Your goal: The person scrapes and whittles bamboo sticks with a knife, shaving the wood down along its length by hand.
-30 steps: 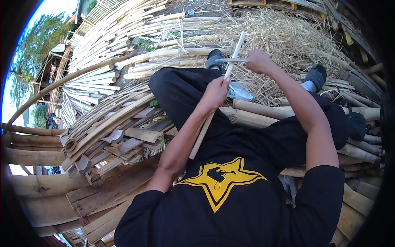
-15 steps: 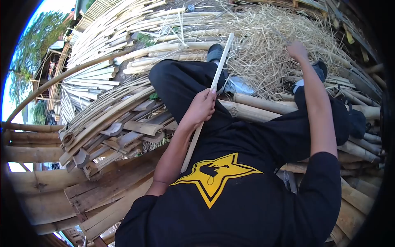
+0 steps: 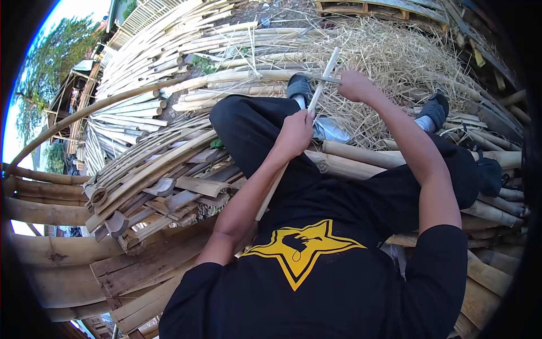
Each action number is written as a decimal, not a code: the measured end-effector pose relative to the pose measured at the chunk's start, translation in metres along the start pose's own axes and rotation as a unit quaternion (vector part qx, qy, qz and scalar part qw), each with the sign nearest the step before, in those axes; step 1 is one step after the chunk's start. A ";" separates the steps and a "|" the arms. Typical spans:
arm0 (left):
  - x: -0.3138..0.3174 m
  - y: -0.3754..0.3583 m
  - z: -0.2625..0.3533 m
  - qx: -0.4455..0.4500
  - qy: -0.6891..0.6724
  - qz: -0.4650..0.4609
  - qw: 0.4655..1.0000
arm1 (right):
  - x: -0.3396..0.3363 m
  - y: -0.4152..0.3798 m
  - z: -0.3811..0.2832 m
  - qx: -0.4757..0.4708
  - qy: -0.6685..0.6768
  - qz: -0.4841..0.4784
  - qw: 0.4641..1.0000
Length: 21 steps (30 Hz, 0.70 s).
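Over the lap (image 3: 339, 189), 1 long pale strip (image 3: 317, 95) in clenched left hand (image 3: 296, 133), knife (image 3: 332, 80) in clenched right hand (image 3: 354, 86)

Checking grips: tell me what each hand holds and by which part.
The left hand grips a pale strip around its middle; the right hand holds a thin blade by an end hidden in the fist.

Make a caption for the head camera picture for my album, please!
Left hand grips a pale stick; right hand holds a blade across it.
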<state>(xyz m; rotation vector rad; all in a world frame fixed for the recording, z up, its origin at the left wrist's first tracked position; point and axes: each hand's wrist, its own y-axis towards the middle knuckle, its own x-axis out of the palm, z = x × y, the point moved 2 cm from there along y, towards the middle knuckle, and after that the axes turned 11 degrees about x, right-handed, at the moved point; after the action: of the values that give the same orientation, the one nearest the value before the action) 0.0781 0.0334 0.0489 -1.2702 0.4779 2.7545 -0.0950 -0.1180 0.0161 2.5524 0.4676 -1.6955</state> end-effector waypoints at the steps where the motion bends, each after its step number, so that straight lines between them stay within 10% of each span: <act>1: 0.000 -0.002 0.006 -0.036 -0.010 -0.025 0.999 | -0.005 0.000 0.005 0.024 -0.007 -0.008 1.000; 14: -0.013 -0.077 0.007 -0.184 -0.167 -0.083 0.965 | 0.014 0.032 0.212 0.306 -0.020 0.094 0.947; 21: 0.001 -0.017 0.018 -0.260 -0.391 -0.099 0.877 | -0.039 0.024 0.110 0.161 0.026 0.083 0.983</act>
<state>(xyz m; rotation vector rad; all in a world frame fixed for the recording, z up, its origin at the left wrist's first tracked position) 0.0674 0.0552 0.0545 -0.1095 -0.4550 2.9582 -0.2009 -0.1713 0.0042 2.7618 -0.0260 -1.7729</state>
